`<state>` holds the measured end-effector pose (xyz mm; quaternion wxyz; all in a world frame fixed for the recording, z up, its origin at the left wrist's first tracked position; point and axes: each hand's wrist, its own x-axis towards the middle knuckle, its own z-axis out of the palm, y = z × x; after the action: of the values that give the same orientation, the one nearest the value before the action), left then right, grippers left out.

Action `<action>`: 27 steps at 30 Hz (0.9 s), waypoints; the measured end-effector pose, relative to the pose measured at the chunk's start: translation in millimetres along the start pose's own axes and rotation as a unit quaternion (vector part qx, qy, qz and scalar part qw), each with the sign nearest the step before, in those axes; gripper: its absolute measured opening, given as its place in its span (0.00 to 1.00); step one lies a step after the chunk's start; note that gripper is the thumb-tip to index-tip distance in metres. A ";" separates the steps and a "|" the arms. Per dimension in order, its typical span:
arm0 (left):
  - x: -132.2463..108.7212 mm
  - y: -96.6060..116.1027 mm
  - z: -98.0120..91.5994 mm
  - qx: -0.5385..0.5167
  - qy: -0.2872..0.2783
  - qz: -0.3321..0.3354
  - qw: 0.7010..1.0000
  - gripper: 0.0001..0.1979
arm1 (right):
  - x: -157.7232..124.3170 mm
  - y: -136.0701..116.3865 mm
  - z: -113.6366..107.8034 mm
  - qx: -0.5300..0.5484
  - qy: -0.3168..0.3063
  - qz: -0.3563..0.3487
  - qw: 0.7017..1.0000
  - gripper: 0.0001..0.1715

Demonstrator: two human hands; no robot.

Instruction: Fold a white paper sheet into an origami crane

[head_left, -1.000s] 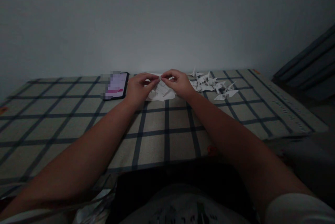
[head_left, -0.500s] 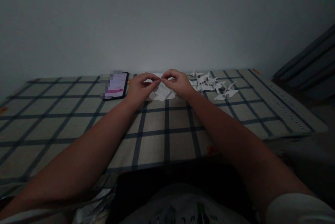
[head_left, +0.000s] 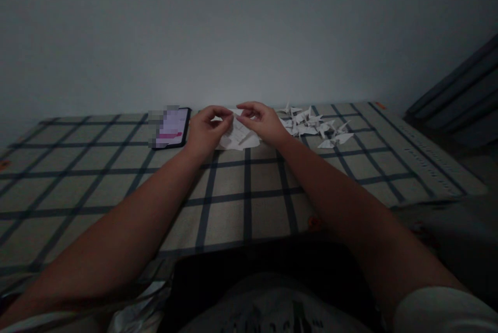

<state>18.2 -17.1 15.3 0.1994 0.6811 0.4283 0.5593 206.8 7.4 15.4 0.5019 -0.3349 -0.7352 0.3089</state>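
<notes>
My left hand is closed in a pinch on a small folded piece of white paper, mostly hidden by the fingertips. Just to its right, my right hand has its thumb and forefinger apart, close to the same piece. Any paper touching the right fingertips is too small to make out. Under and between both hands lie white paper sheets on the checked cloth. Several folded paper cranes are heaped right of my right hand.
A phone with a lit screen lies left of my left hand, partly blurred out. The checked tablecloth covers the table up to the pale wall. Dark grey fabric hangs at the right.
The fingertips of both hands met before and are now apart. My left fingertips have shifted slightly left, and my right forefinger has lifted away from the thumb.
</notes>
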 end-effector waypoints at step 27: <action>2.4 -7.0 -0.9 -0.058 0.027 -0.062 0.996 0.12 | -2.2 -6.3 -5.0 -0.032 -0.096 0.029 0.994 0.14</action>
<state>14.9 -11.5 11.8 0.2613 0.6252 0.4419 0.5879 211.0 2.6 20.7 0.4091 -0.3407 -0.7796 0.3300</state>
